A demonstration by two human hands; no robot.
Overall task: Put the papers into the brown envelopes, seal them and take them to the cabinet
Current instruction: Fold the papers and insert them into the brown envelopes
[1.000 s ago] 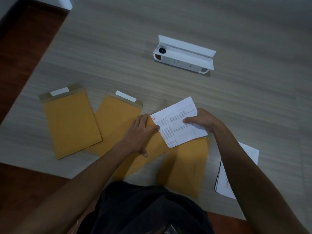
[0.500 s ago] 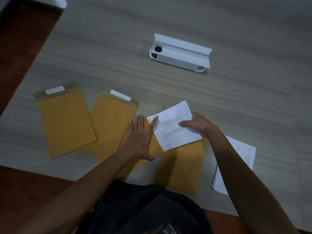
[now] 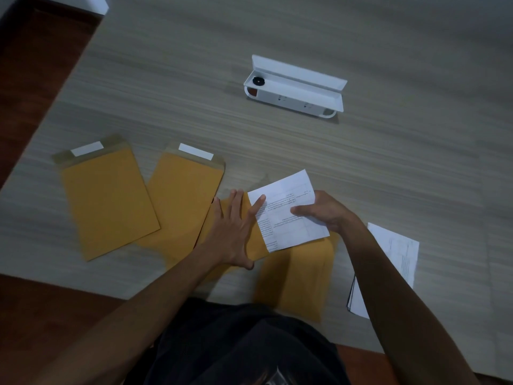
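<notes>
I see left hand [image 3: 234, 232] now spread flat on third brown envelope [image 3: 251, 245], forefinger touching folded paper [image 3: 288, 209]; right hand [image 3: 323, 211] pinching paper, shifted nearer envelope; insertion not begun.

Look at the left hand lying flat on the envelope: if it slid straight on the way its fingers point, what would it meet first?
Probably bare table; the left hand already touches the paper with its forefinger.

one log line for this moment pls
left hand: flat on envelope | right hand: holds folded paper | paper not yet in envelope
</notes>
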